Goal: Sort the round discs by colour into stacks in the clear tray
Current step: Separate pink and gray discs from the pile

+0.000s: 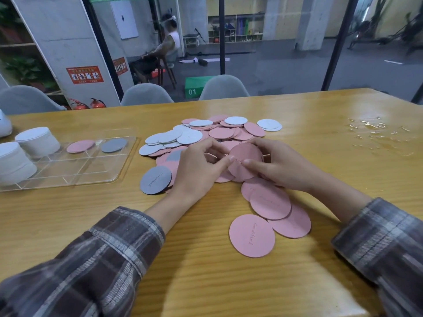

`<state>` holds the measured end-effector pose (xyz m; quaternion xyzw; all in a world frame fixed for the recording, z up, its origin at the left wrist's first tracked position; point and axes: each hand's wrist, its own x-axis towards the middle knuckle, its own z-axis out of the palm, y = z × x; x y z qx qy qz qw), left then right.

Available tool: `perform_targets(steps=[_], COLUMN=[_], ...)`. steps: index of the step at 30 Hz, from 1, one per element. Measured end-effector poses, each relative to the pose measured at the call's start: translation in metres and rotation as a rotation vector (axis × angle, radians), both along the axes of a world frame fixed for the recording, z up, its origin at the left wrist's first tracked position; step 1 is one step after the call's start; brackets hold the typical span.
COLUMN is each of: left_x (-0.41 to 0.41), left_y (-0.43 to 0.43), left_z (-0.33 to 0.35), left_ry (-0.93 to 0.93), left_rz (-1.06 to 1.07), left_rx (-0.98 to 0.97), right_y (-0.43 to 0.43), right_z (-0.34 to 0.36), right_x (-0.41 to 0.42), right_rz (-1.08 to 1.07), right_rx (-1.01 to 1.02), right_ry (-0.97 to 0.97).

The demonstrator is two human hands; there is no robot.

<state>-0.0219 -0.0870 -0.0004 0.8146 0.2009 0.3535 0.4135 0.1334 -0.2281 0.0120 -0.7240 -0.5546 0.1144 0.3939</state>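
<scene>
Discs (229, 133) in pink, white and grey lie in a loose, overlapping heap at the middle of the wooden surface (201, 277). At the near edge of the heap, the left hand (196, 172) and the right hand (282, 167) together hold a small bunch of pink discs (245, 156), tilted up off the surface. One fingertip of each hand presses on the bunch's near face, and the other fingers curl behind it. A loose grey disc (155, 183) with faint script lies flat beside the left wrist. Several loose pink discs (270, 203) overlap in a short row below the right hand, and the nearest pink disc (251, 235) also bears script. The clear tray (124, 160), divided into compartments, sits left of the heap and apart from it. Two tall white stacks (37, 141) stand at its left end. One far compartment holds a tray pink disc (80, 146), and the compartment to its right holds a tray grey disc (114, 145). Two white discs (269, 125) lie just off the heap's far right side. A glossy patch (377, 136) marks the surface at far right. Plaid sleeves (109, 255) cover both forearms.
</scene>
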Motion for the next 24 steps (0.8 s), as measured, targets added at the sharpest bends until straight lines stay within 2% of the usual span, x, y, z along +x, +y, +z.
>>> perform_targets(steps=[5, 10, 12, 20, 24], left_x=[0.004, 0.002, 0.001, -0.006, -0.01], left_y=[-0.008, -0.019, -0.021, -0.014, -0.004], left_z=[0.0, -0.006, -0.008, -0.001, 0.001], left_ry=[0.018, 0.247, 0.318, 0.264, 0.228], left_rz=[-0.007, -0.351, -0.407, -0.425, -0.342], left_rx=[0.112, 0.266, 0.343, 0.21, 0.11], right_y=[-0.002, -0.006, -0.009, -0.012, -0.012], right_z=[0.0, -0.001, -0.001, -0.001, 0.002], right_x=[0.007, 0.018, 0.022, 0.024, 0.022], right_rz=[-0.069, -0.151, -0.162, -0.151, -0.135], right_rx=[0.003, 0.018, 0.034, 0.041, 0.015], right_ry=[-0.026, -0.11, -0.112, -0.073, -0.017])
